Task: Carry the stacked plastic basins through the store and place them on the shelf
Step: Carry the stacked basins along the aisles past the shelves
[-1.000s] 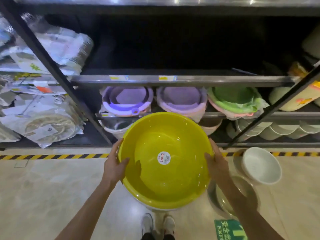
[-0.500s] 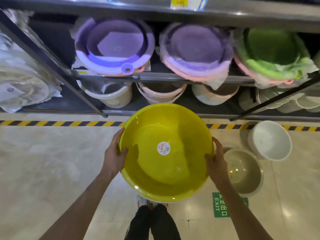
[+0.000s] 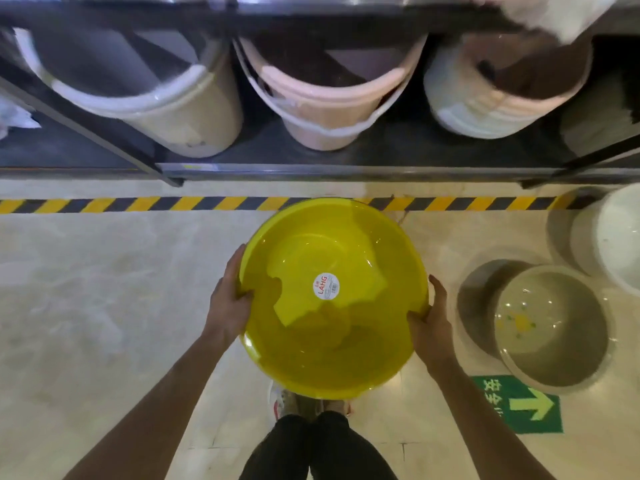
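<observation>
A yellow plastic basin (image 3: 346, 341) with a round white label in its bottom hangs low over the floor, in front of my legs. My left hand (image 3: 228, 303) grips its left rim and my right hand (image 3: 431, 327) grips its right rim. Whether more basins are stacked beneath it is hidden. The dark metal shelf (image 3: 311, 169) stands just ahead, its bottom level at the top of the view.
Three pale buckets (image 3: 194, 109) lie on the bottom shelf level. A yellow-black tape line (image 3: 138, 204) runs along the floor before the shelf. On the floor to the right are a clear basin (image 3: 554, 327), a white basin (image 3: 613, 237) and a green exit sign (image 3: 519, 405).
The view has tilted down and moved closer to the shelf's bottom level; the upper shelves left the frame. The basin stays in both hands and sits lower, nearer the floor.
</observation>
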The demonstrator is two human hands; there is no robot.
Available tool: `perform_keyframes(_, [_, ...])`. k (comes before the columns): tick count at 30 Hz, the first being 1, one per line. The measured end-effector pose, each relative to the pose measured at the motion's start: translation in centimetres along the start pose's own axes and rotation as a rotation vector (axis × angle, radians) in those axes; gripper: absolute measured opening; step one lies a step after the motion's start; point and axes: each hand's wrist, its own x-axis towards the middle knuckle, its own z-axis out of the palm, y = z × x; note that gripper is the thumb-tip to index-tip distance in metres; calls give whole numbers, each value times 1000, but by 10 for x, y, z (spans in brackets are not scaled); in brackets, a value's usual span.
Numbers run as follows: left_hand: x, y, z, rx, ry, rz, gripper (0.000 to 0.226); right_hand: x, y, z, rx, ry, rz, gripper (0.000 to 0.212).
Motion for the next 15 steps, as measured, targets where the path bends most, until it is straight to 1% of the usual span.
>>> perform_keyframes(4, [36,-60,35,5,36,-7,84,36,51,46,-59,-44,133,61])
perform_keyframes(7, [49,-87,54,-11,28,31,76,51,77,67,-51,-34,199,57])
perform_keyframes(9, [56,-104,63,-3,25,33,72,58,91,78,-48,-23,205,54])
perform_keyframes(15, [70,-153,76,95,2,-26,71,70,120,107,-24,-41,179,49])
